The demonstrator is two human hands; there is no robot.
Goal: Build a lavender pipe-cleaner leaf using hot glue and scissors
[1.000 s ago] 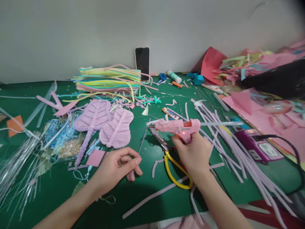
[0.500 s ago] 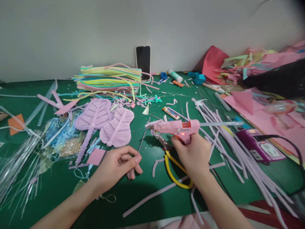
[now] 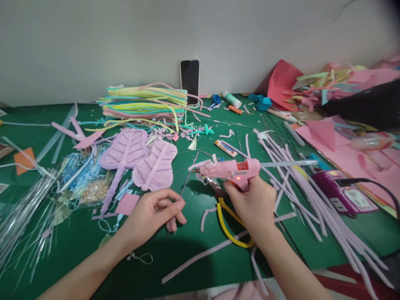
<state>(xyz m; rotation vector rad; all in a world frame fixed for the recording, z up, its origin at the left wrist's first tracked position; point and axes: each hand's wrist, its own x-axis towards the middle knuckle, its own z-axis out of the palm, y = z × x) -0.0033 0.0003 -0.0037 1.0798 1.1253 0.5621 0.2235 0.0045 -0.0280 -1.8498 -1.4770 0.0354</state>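
My left hand [image 3: 165, 208] is closed on a thin purple stem [image 3: 186, 179], which slants up and away from the fingertips. In my right hand [image 3: 253, 204] is a pink glue gun [image 3: 223, 168], gripped by its handle, with a clear glue stick [image 3: 289, 163] out of its back. The nozzle points left, close to the upper part of the stem; whether they touch I cannot tell. Scissors with yellow handles [image 3: 222, 223] lie under the glue gun. Left of the stem lie two purple fuzzy leaf shapes, one with a stalk [image 3: 125, 151] and one without [image 3: 155, 164].
Lilac pipe cleaners [image 3: 308, 196] spread along the right, beside a purple powered box [image 3: 343, 191] with a black cable. A multicoloured pipe-cleaner bundle [image 3: 143, 102] and an upright phone [image 3: 189, 79] stand at the back. Silver strands [image 3: 28, 221] and blue tassels [image 3: 75, 168] lie left.
The glue gun has shifted slightly left, its nozzle now nearer the stem. The left hand keeps its hold, nearly unmoved. The whole view has shifted a little.
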